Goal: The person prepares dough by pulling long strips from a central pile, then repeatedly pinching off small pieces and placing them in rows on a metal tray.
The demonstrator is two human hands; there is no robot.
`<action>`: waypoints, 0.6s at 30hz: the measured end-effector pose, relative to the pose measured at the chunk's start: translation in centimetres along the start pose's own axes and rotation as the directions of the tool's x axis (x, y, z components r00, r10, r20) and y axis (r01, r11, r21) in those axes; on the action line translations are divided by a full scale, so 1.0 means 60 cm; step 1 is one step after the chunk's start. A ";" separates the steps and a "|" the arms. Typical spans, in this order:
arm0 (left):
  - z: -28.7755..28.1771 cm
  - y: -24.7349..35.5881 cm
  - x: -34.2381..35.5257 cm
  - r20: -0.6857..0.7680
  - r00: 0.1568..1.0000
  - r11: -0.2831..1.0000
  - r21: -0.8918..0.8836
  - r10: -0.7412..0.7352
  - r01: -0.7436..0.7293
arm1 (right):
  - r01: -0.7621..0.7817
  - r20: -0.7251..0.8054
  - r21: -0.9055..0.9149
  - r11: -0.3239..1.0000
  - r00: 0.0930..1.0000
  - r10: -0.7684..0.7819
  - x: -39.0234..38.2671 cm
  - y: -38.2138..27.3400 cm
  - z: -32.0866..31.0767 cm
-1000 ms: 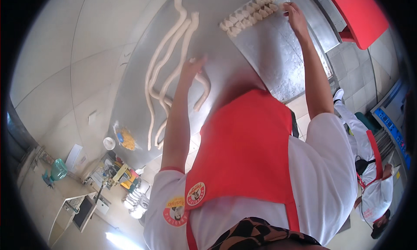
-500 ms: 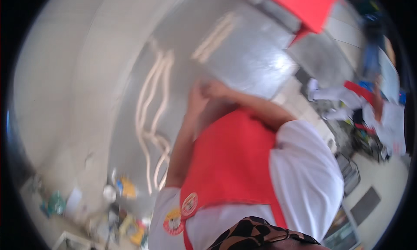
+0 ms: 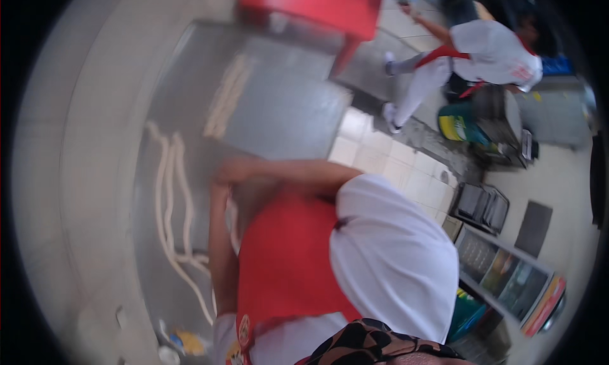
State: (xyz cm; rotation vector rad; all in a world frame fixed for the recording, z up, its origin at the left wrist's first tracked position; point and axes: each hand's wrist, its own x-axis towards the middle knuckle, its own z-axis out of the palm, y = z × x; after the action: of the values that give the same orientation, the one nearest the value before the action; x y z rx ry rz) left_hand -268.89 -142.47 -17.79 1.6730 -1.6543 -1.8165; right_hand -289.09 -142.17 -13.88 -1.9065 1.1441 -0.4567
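Observation:
My left hand (image 3: 219, 180) and my right hand (image 3: 240, 169) meet in front of my red apron, over the edge of the metal table (image 3: 146, 238). Motion smears the fingers, and whether anything is between them cannot be made out. Long pale ropes of what looks like dough (image 3: 170, 200) lie beside my left forearm, which partly hides them. Beyond my hands, a row of short pale dough pieces (image 3: 226, 98) rests along the left edge of a grey sheet (image 3: 285, 102).
A red table (image 3: 311, 10) stands past the far end. At the upper right a co-worker (image 3: 488, 51) in white is bent forward. To the right are a tiled floor (image 3: 374, 149), a green bin (image 3: 460, 124) and a glass-fronted cooler (image 3: 507, 270). A yellow packet (image 3: 188, 343) sits at the lower left.
The view has swung, so the table, the dough and my hands appear farther left. More of the co-worker and the cooler shows. My hands stay together.

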 end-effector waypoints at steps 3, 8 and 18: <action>-0.072 0.072 -0.059 -0.070 0.977 0.921 -0.353 -0.203 0.166 | 0.059 -0.208 0.480 0.875 0.977 0.048 -0.013 0.066 -0.093; -0.072 0.108 -0.104 -0.308 0.944 0.982 -0.178 -0.119 0.066 | -0.325 -0.646 0.337 0.884 0.602 0.468 -0.036 0.220 -0.380; -0.053 0.033 -0.116 -0.380 0.778 0.740 0.653 0.501 -0.158 | -0.326 -0.867 0.346 0.880 0.248 0.433 0.035 0.171 -0.299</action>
State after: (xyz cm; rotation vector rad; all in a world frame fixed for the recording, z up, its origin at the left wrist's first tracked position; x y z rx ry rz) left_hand -264.97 -139.99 -11.40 1.6835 -2.1687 -0.5682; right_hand -305.46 -154.79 -12.05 -1.0529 2.2142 -1.4127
